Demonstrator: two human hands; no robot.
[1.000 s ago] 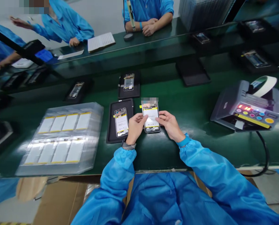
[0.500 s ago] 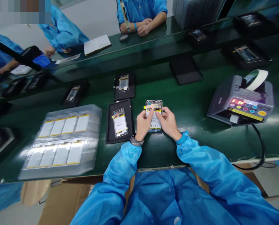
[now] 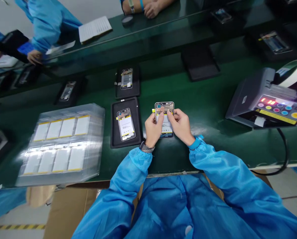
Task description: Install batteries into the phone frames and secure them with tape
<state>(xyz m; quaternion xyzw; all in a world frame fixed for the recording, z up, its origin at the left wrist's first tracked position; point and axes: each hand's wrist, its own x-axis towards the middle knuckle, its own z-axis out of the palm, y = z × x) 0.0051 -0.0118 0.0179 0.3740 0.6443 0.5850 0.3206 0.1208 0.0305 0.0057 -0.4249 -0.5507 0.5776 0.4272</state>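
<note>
An opened phone [image 3: 166, 127], its circuit board and white battery exposed, sits between my two hands above the green bench. My left hand [image 3: 153, 128] grips its left edge, thumb laid over the top of the battery. On the right edge, my right hand [image 3: 181, 126] holds it in the same way, with its thumb near the board. A yellow tab sticks out at the phone's upper left. Left of my hands, a second opened phone [image 3: 126, 125] with a white battery lies in a black tray [image 3: 114, 139].
Clear plastic trays of batteries [image 3: 98, 142] are stacked at the left. A tape dispenser [image 3: 268, 99] with lit digits stands at the right, its cable dropping over the bench edge. Behind are another black tray with a phone [image 3: 127, 79] and a black tray [image 3: 199, 64]. Co-workers sit opposite.
The view has shifted and come slightly closer to the bench. My thumbs have moved up a little on the phone, towards the circuit board. A co-worker's hand at the left has moved.
</note>
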